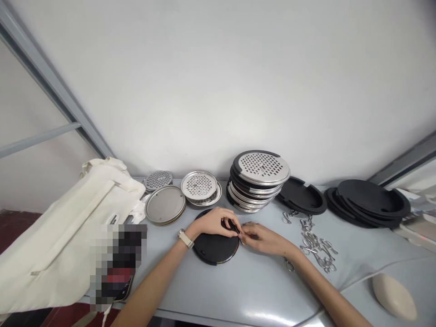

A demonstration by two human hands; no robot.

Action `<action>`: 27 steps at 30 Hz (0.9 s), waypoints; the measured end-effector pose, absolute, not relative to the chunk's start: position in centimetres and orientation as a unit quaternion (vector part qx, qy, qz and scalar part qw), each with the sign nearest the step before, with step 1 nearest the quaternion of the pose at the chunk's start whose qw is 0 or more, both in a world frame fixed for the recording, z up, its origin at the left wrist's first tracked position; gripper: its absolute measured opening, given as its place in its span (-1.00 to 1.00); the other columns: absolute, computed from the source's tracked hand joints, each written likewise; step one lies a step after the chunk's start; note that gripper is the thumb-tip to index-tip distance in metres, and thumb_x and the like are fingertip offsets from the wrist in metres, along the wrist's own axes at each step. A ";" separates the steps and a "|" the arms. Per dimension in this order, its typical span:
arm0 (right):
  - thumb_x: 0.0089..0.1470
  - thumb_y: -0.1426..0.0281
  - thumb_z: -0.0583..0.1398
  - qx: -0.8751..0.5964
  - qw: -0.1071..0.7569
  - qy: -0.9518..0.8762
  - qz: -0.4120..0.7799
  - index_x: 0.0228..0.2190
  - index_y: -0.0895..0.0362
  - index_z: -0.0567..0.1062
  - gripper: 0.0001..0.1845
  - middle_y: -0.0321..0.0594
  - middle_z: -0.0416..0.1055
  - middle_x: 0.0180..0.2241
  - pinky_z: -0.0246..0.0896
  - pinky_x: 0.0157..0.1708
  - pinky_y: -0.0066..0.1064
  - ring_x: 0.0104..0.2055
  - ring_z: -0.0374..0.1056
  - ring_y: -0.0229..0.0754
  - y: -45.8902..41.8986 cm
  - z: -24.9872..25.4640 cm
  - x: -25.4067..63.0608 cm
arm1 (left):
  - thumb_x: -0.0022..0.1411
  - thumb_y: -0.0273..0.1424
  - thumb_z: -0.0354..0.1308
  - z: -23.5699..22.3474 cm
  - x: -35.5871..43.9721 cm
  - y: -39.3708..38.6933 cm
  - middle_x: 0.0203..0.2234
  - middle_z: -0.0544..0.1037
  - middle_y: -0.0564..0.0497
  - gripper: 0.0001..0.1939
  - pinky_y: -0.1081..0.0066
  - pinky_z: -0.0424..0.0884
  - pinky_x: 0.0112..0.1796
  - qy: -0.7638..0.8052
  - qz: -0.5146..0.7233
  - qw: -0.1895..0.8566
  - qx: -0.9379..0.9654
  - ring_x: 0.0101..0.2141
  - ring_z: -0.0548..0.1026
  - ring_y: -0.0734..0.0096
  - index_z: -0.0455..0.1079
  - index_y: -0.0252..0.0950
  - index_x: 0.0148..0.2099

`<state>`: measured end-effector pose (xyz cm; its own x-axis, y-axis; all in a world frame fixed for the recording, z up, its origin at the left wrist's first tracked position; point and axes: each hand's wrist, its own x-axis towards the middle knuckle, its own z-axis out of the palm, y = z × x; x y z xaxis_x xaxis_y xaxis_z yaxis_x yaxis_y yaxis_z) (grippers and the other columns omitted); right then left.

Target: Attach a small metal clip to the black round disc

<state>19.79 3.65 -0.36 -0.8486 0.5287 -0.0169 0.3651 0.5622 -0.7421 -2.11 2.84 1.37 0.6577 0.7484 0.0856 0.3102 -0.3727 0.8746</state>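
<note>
A round black disc [214, 249] lies flat on the grey table [252, 286] in front of me. My left hand [214, 222], with a watch on the wrist, rests on the disc's far edge, its fingers curled and pinched at the right rim. My right hand [260, 238] meets it from the right, fingertips pinched on a small metal clip [240, 234] at the disc's edge. The two hands touch there.
Behind stand a tall stack of perforated metal plates with black rims [259, 180], two smaller metal plate piles [200, 187] [165, 204], and black discs [369, 202] at right. Loose metal clips [316, 245] lie right of my hands. A cream cloth bag [71, 227] sits left, a beige oval object [393, 295] at lower right.
</note>
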 end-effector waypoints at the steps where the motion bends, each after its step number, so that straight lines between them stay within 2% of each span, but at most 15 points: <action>1: 0.28 0.18 -0.04 -0.255 0.104 -0.878 0.391 -0.46 0.18 0.43 -0.55 -0.22 0.37 -0.45 0.19 -0.34 -0.43 -0.38 0.28 -0.22 3.7 -0.4 19.8 | 0.04 -0.48 0.24 1.4 -2.1 2.8 -0.30 0.53 -0.01 -0.78 0.55 0.41 -0.30 0.333 0.243 0.448 0.793 -0.32 0.47 0.48 0.55 -0.30 -0.20; 14: 0.28 0.18 -0.03 -0.257 0.106 -0.874 0.397 -0.45 0.19 0.45 -0.55 -0.23 0.38 -0.46 0.20 -0.31 -0.42 -0.38 0.28 -0.23 3.6 -0.3 19.9 | 0.05 -0.45 0.25 1.3 -2.2 2.9 -0.29 0.59 -0.01 -0.77 0.55 0.39 -0.31 0.338 0.244 0.454 0.787 -0.35 0.48 0.49 0.54 -0.32 -0.18; 27: 0.26 0.14 0.00 -0.267 0.108 -0.829 0.479 -0.43 0.20 0.45 -0.55 -0.27 0.33 -0.49 0.12 -0.45 -0.49 -0.47 0.21 -0.30 3.6 -0.4 19.8 | 0.03 -0.45 0.26 1.1 -2.2 3.0 -0.31 0.60 -0.01 -0.74 0.56 0.39 -0.31 0.346 0.245 0.453 0.784 -0.38 0.47 0.51 0.54 -0.32 -0.16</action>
<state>19.77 3.59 -0.36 -0.8339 0.5465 -0.0771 0.3400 0.3986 -0.8518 -2.18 3.00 1.11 0.6406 0.7647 0.0695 0.3212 -0.3491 0.8803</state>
